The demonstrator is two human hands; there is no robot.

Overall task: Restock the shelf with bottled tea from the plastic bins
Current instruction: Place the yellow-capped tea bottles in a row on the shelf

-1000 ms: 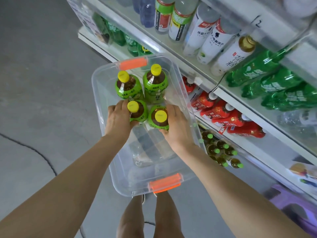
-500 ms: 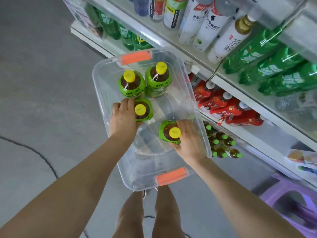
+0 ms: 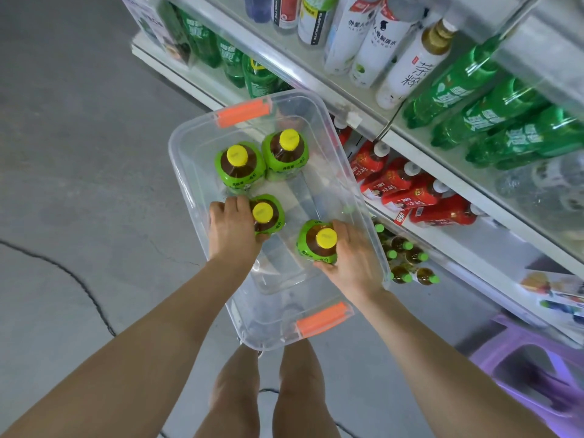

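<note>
Nearest the camera, two bare legs (image 3: pixel 265 390) stood on the grey concrete floor (image 3: pixel 79 184), with both forearms reaching forward over a clear plastic bin (image 3: pixel 189 147) that sat on the floor against the shelf unit (image 3: pixel 407 134). The bin's near short edge carried an orange latch (image 3: pixel 324 318), and its far short edge carried another orange latch (image 3: pixel 243 112).

Inside the bin, near its right long edge, the right hand (image 3: pixel 354 260) gripped a tea bottle (image 3: pixel 316 243) with a green label and yellow cap; its fingers curled round the bottle's shoulder, thumb underneath at the near side. Toward the left long edge, the left hand (image 3: pixel 232 229) held a second tea bottle (image 3: pixel 265 214), fingers pressed together and curled over its left side, thumb tip at the label's near edge. The two held bottles were apart from each other.

Farther in, by the far left corner, two more tea bottles (image 3: pixel 240 167) stood upright side by side, touching or nearly so.

Beyond the bin's right edge, the lowest shelf tier held small bottles with green caps (image 3: pixel 407 257). The tier above carried red-labelled bottles (image 3: pixel 410 191) lying with white caps outward. Higher still lay green soda bottles (image 3: pixel 483 112) and white-labelled bottles (image 3: pixel 407 67). A purple stool (image 3: pixel 512 346) stood at the right, near the shelf's base.
</note>
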